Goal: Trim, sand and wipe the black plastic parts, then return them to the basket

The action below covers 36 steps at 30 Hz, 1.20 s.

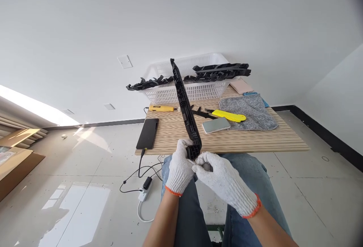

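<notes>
A long, ribbed black plastic trim strip (185,111) stands tilted up from my lap, its bent lower end in my left hand (180,165). The gloved fingers of that hand are closed round this end. Just right of it, my right hand (219,175) is closed in a pinch close to the strip's lower tip. Whatever its fingertips hold, if anything, is too small to make out. Both hands wear white knit gloves with orange cuffs. Behind the strip, a yellow utility knife (229,115) lies partly on a grey cloth (249,111).
A white plastic basket (184,92) holding more black strips (222,71) stands at the table's back. On the striped table (170,138) lie a black phone (147,133) with a cable, a pale phone (216,125) and a yellow corded tool (161,108). A power strip (145,192) is on the floor.
</notes>
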Available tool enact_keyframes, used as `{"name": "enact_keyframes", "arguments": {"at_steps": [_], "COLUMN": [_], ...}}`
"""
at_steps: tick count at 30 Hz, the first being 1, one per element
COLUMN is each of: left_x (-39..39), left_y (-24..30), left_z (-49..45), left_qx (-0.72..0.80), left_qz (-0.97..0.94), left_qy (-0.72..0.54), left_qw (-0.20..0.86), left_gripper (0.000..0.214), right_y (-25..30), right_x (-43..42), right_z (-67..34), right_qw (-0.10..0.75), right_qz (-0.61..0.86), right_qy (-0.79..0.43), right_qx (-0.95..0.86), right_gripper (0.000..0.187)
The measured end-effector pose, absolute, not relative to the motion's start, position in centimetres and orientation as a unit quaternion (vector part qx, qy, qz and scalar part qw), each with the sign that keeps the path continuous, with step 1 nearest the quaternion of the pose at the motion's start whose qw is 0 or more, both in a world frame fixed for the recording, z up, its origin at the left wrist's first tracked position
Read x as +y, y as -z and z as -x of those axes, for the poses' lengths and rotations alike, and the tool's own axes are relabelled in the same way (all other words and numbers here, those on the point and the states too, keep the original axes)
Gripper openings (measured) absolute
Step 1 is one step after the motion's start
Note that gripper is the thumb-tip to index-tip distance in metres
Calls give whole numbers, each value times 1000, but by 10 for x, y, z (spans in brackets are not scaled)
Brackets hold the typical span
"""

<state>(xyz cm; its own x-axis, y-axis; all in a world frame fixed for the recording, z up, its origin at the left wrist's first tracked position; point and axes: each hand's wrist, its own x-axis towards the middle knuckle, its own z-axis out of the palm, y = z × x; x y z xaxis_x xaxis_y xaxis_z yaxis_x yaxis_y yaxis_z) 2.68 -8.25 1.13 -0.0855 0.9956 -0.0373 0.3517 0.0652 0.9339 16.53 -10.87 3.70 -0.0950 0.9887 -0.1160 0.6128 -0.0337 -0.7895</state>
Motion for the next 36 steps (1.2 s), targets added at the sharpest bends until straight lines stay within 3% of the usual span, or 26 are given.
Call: {"name": "enact_keyframes", "arguments": {"at_steps": [4, 10, 14, 19, 23, 27, 36], "left_x": [-83, -80, -78, -78, -78, -78, -74], "left_y": [-18, -23, -14, -8, -6, -7, -9], "left_z": [-30, -35, -33, -31, -32, -32, -33], "left_qx": [636, 670, 611, 590, 576, 589, 587], "left_qz": [-584, -548, -549, -553, -552, -565, -550], "left_qy": [-364, -364, -428, -444, -465, -451, -464], "left_qw": [349, 344, 377, 386, 384, 361, 372], "left_gripper": [42, 35, 37, 39, 44, 38, 35], "right_y": [-33, -8, -9, -22, -18, -5, 17], "right_x": [-103, -103, -102, -99, -101, -106, -103], "right_z": [-162, -146, -150, -169, -167, -150, -127], "right_qw": [237, 357, 396, 360, 356, 368, 482], "right_qz": [650, 630, 614, 605, 575, 612, 582], "right_qy": [-310, -185, -240, -390, -405, -267, 27], "right_qx": [-652, -664, -639, -593, -615, -647, -654], "right_gripper": [13, 17, 16, 22, 17, 7, 15]}}
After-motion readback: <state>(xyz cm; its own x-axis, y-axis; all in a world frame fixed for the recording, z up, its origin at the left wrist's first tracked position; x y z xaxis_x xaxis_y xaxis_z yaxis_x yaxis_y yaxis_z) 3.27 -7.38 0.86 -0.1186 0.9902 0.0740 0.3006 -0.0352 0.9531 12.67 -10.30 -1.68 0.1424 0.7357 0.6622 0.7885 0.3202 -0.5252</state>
